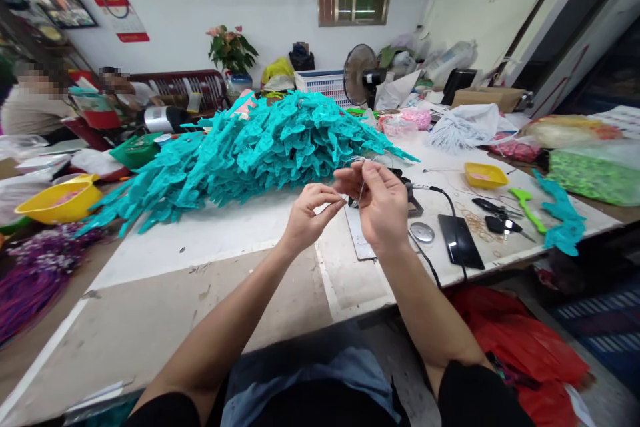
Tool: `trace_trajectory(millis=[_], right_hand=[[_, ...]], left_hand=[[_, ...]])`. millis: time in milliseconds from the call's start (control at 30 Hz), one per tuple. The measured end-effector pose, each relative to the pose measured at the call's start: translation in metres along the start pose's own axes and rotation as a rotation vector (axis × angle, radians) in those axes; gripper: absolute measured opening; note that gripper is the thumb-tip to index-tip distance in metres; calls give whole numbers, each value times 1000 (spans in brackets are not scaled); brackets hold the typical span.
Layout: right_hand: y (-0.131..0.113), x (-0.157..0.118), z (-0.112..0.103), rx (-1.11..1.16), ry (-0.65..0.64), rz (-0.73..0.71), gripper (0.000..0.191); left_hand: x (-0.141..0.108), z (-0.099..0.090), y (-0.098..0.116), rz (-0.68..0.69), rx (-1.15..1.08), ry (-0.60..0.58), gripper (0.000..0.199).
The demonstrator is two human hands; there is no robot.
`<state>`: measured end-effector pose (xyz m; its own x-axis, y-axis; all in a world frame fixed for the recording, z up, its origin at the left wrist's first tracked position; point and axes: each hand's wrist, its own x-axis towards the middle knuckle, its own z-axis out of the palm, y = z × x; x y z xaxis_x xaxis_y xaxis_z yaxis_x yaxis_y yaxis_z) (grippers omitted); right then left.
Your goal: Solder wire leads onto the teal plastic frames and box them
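Observation:
Above the white tabletop, my left hand (311,215) is closed in a pinch, thumb against forefinger. Close beside it, my right hand (383,203) has its thumb and fingers closed on a thin wire (362,188), pale and partly hidden by the fingers. The wire's end seems to reach the left fingertips, but it is too fine to follow. Behind the hands stands a large heap of turquoise plastic pieces (280,147). A tool like a soldering iron (420,186), with a black cable, lies just past the right hand. Below it are a round metal lid (423,232) and a black phone (460,240).
Right of the phone lie rubber bands (475,223), black-handled cutters (500,223), a green plastic piece (527,209) and a yellow tray (485,175). A yellow scoop (60,200) and purple strands (40,273) lie left. A fan (360,77) stands behind; two people sit far left.

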<state>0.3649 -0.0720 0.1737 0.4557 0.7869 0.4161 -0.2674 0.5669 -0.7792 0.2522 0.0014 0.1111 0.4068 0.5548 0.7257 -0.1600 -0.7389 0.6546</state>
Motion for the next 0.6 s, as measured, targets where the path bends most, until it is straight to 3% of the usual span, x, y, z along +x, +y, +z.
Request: trace_trajectory(millis=[67,133,200,333,400,500,600], right_hand=[[7,-6,1,-55,18,-118,25],[18,-14,-4,-125,61,-230,23],[33,-24,-11,-210,75,-238,23],[60,-46,-23,-273,17,24,28],[65,-51,-31,-229,9,180,29],[52,-41,-43,-66,81,340,29],[21,-15,-44,69,204,272,29]], left_hand=[[-1,-2,3,-36,-31,14,12],[7,-7,13,-67,-109,110,17],[25,-11,30,-79,-220,189,25],[73,-12,67,-143,-429,22,24],[88,-12,76,-162,-496,13,21],[82,-14,70,-139,-503,69,21],[57,-13,46,-37,-374,71,18]])
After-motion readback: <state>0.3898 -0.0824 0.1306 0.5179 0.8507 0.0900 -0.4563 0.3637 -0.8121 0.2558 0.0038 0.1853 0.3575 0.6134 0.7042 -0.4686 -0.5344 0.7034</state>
